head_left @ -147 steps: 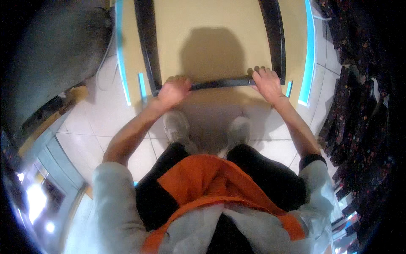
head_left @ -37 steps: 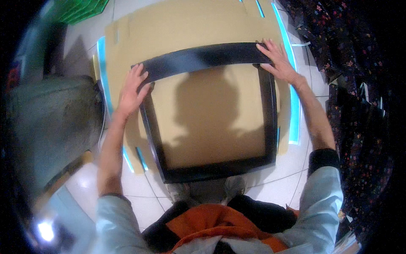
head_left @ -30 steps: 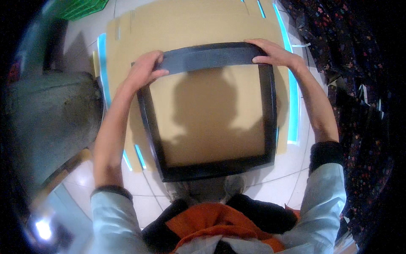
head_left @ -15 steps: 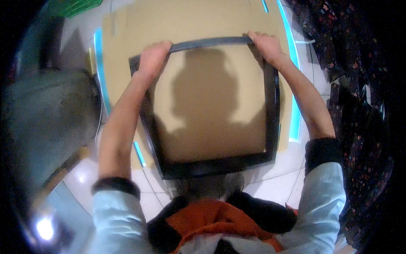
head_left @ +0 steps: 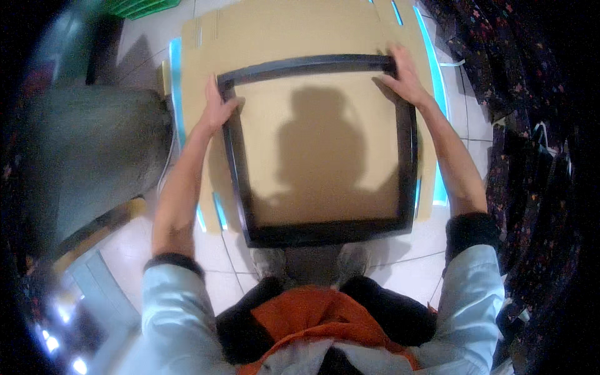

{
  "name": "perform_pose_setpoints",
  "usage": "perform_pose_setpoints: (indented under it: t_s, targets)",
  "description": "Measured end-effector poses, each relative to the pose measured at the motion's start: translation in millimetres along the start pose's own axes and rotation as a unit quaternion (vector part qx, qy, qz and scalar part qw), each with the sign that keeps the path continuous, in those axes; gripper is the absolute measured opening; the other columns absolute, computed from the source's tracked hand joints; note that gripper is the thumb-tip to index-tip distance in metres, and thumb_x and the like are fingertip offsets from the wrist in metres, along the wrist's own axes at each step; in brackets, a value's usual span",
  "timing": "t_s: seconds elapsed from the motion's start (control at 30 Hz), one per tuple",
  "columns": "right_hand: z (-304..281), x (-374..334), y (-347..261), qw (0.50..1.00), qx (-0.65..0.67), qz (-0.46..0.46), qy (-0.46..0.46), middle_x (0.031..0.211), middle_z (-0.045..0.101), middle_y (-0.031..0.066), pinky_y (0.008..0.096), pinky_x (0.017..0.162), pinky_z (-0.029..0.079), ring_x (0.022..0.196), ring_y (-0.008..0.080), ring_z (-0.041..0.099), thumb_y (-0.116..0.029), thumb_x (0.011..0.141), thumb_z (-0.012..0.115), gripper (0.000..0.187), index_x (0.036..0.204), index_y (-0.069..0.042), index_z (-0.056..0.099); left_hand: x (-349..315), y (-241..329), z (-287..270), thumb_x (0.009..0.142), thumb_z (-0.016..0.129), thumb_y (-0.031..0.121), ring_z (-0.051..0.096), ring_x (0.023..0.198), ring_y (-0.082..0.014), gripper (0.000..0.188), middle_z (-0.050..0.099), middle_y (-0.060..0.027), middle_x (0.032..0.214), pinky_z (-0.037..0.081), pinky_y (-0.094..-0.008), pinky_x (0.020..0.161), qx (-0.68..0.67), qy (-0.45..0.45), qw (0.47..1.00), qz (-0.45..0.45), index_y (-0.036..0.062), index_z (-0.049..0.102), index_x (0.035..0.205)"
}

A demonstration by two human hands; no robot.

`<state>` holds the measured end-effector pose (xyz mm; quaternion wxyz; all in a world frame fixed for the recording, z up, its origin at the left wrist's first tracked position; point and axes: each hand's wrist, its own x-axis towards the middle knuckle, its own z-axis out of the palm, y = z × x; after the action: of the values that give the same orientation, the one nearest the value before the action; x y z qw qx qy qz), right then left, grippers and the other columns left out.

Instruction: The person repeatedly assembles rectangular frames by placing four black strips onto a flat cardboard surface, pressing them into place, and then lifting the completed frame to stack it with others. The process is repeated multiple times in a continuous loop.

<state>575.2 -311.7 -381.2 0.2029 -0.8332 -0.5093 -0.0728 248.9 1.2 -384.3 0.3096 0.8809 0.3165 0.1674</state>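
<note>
A black rectangular frame (head_left: 331, 234) lies or hovers over a tan cardboard sheet (head_left: 281, 28); whether it touches the sheet I cannot tell. The cardboard shows through its opening, darkened by a shadow. At the frame's far left corner is my left hand (head_left: 218, 107), its thumb on the inner side and its fingers along the outer edge. My right hand (head_left: 407, 78) grips the far right corner, thumb inward and fingers over the outside.
Light-blue strips (head_left: 439, 119) edge the cardboard on both sides. To the left stands a dark grey padded seat (head_left: 106, 150), with a green crate (head_left: 140, 6) beyond. Dark floral fabric (head_left: 531, 187) hangs along the right. White floor tiles (head_left: 425, 265) show around my shoes (head_left: 353, 259).
Both hands have shifted from the frame's far bar to its two far corners, taking hold of the sides. The near bar sits slightly higher in view.
</note>
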Motion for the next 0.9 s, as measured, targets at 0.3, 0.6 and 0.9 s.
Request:
perform_pose_setpoints:
  t_s: [0.3,0.6,0.9]
  targets:
    - [-98.6,-301.8,-119.5,0.759,0.371,0.512,-0.154,0.117,0.049,0.0142,0.0327,0.092,0.035,0.105,0.021,0.046,-0.036,0.087,0.054,0.057,0.126,0.002,0.039,-303.9,37.4,-75.5,0.086,0.055,0.033,0.043,0.109,-0.0198,0.061,0.046,-0.0108,0.119,0.036,-0.0322,0.092,-0.273,-0.27,0.798,-0.464,0.0009,0.03,0.131]
    - [-111.8,-313.4,-114.2,0.656,0.523,0.524,-0.145,0.111,0.051,0.0119,0.0319,0.091,0.036,0.103,0.0186,0.048,-0.026,0.077,0.067,0.059,0.121,0.0,0.038,-290.7,50.6,-63.4,0.078,0.065,0.031,0.047,0.099,-0.0181,0.054,0.049,-0.0113,0.106,0.036,-0.034,0.089,-0.304,-0.181,0.848,-0.395,0.0002,0.039,0.113]
    - [-78.7,-309.6,-128.3,0.761,0.387,0.509,-0.108,0.101,0.054,0.0093,0.0291,0.08,0.04,0.09,0.0166,0.049,-0.021,0.08,0.058,0.044,0.116,-0.001,0.042,-287.9,101.0,-26.2,0.066,0.068,0.022,0.047,0.102,-0.0313,0.044,0.051,-0.0123,0.103,0.037,-0.042,0.087,0.145,-0.187,0.96,0.149,0.0048,0.05,0.103]
